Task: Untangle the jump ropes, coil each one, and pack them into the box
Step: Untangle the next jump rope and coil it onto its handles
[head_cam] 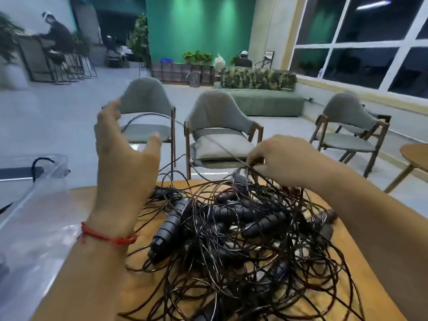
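A big tangle of black jump ropes [243, 230] with ribbed black handles [170, 224] lies on the wooden table [139, 286]. My right hand [284, 158] hovers over the pile's far edge and pinches one thin cord at its fingertips. That cord [217, 144] rises to the left toward my left hand [122, 154]. This hand is raised above the table with fingers and thumb spread, and the cord arcs past its palm side; no grip on it is visible. A clear plastic box [34, 193] stands at the left, with something black inside.
Three grey chairs [215, 126] stand just beyond the table's far edge. A small round wooden table [416, 156] is at the right. A green sofa, plants and seated people are far back in the room.
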Tool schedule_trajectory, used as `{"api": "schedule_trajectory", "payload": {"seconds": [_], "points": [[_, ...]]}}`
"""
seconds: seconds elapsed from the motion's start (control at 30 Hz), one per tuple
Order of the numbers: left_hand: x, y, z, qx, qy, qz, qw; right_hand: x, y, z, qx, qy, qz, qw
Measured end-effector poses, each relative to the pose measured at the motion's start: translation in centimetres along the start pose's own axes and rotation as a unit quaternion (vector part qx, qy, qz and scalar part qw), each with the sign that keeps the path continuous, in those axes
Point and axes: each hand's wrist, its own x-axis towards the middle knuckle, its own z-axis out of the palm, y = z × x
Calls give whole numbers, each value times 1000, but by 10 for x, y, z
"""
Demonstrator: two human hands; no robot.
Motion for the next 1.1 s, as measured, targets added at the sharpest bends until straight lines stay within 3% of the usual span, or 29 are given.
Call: {"api": "schedule_trajectory", "payload": {"seconds": [0.1,0.23,0.33,0.43,0.53,0.63,0.77,0.83,0.93,1.0,1.1], "points": [[-14,19,4,65,-26,110,991,-3,-4,-16,59,71,-5,996],[-37,43,20,68,-126,176,974,-11,-11,-40,117,126,-21,985],[-48,49,23,10,-23,248,969,-17,-18,-46,130,76,-53,987],[-46,55,7,-131,112,205,963,-18,-13,-42,156,39,-63,985],[-40,68,-12,-72,145,187,969,-17,-4,-38,193,19,-54,980],[-37,88,-23,-1,60,150,987,-20,1,-40,177,43,-43,982],[-34,113,-11,91,-155,98,979,-27,1,-50,152,14,-65,986],[-33,120,9,123,-303,52,944,-35,-2,-57,187,-16,-85,979],[-46,119,37,217,-514,-31,829,-46,3,-66,226,-3,-69,972],[-60,108,45,290,-553,-7,781,-49,14,-62,183,14,-20,983],[-81,95,40,338,-541,30,769,-60,21,-44,74,-58,57,994]]}}
